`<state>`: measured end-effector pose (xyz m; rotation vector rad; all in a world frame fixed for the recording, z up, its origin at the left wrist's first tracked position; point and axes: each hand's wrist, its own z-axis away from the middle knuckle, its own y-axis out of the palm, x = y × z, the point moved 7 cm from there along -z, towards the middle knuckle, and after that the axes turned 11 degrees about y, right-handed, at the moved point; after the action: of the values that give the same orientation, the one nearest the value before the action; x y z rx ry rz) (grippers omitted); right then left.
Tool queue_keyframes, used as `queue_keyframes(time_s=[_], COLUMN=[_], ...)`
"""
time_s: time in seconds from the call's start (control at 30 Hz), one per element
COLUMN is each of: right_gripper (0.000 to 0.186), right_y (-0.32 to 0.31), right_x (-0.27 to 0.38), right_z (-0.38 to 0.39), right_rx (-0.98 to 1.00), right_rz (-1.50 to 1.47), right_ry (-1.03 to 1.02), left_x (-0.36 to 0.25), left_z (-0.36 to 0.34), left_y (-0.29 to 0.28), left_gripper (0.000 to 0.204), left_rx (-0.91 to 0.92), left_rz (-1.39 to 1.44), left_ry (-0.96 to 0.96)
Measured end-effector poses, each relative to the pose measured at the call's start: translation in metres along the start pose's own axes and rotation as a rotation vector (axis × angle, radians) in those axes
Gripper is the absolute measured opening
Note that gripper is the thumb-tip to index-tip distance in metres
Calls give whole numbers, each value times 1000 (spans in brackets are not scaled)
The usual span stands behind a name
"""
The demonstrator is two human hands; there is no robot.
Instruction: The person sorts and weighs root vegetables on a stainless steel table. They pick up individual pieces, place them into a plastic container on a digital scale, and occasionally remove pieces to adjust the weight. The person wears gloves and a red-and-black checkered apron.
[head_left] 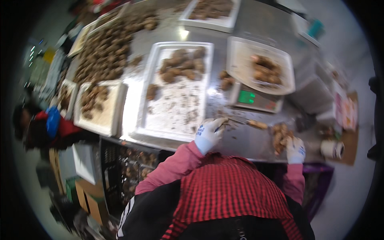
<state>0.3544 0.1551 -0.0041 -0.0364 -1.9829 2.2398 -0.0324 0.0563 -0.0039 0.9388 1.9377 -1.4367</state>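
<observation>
Both my hands wear white gloves. My left hand (209, 135) is at the near right corner of a white foam tray (176, 132), its fingers closed; what is in them is too blurred to name. Just right of its fingertips lies a tool with a thin metal blade and a wooden handle (257, 124). At the table's near edge, my right hand (296, 150) grips the side of a cluster of brown tubers (279, 138), which look like taro. More brown tubers (182, 64) and dirt crumbs lie in the foam tray.
A scale (258, 103) with a green display carries a white tray (240, 60) of packed tubers. Loose tubers (226, 80) lie beside it. A large heap of tubers (106, 50) covers the far left. A white roll (333, 149) stands at right. Another person (48, 124) is at far left.
</observation>
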Motion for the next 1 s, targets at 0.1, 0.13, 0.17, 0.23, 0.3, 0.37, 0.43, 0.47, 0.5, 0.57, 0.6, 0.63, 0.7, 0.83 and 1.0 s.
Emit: queue_keyframes(time_s=[0.1, 0.13, 0.17, 0.23, 0.3, 0.37, 0.43, 0.47, 0.5, 0.57, 0.6, 0.63, 0.7, 0.83, 1.0], right_gripper=[40, 38, 40, 44, 55, 64, 54, 49, 45, 31, 21, 12, 28, 45, 42], right_y=[-16, -20, -28, -35, -33, -23, -18, -19, -16, -9, -3, 2, -3, 1, -4], right_x=[31, 46, 73, 134, 206, 266, 312, 329, 346, 367, 373, 376, 381, 389, 396], right_z=[-2, -7, -3, 5, 30, 58, 83, 91, 98, 101, 96, 91, 85, 79, 80], right_rx=[-245, -286, -316, -315, -261, -129, -102, -69, -8, 110, 164, 217, 294, 482, 519], right_rz=[50, 52, -76, -285, -515, -466, -406, -500, -519, -505, -475, -443, -747, -884, -880], right_ry=[-195, -209, -341, -526, -723, -848, -976, -1058, -1177, -1203, -1108, -1013, -895, -703, -831], left_x=[37, 59, 77, 127, 154, 172, 177, 177, 177, 168, 157, 146, 119, 77, 49], left_z=[15, 20, 28, 41, 35, 25, 13, 12, 14, 21, 22, 27, 34, 44, 60], left_y=[-79, -107, -138, -181, -199, -207, -204, -204, -199, -181, -171, -162, -135, -91, -59], left_gripper=[38, 43, 50, 60, 62, 63, 64, 59, 52, 38, 41, 51, 61, 68, 68], left_rx=[-359, -425, -488, -466, -343, -197, -49, -59, -188, -414, -450, -444, -435, -296, -185], left_rz=[-449, -567, -679, -693, -782, -846, -894, -800, -418, 350, 548, 622, 1031, 1682, 2414], left_ry=[28, -46, -114, -490, -612, -700, -723, -726, -720, -653, -571, -534, -391, -239, -450])
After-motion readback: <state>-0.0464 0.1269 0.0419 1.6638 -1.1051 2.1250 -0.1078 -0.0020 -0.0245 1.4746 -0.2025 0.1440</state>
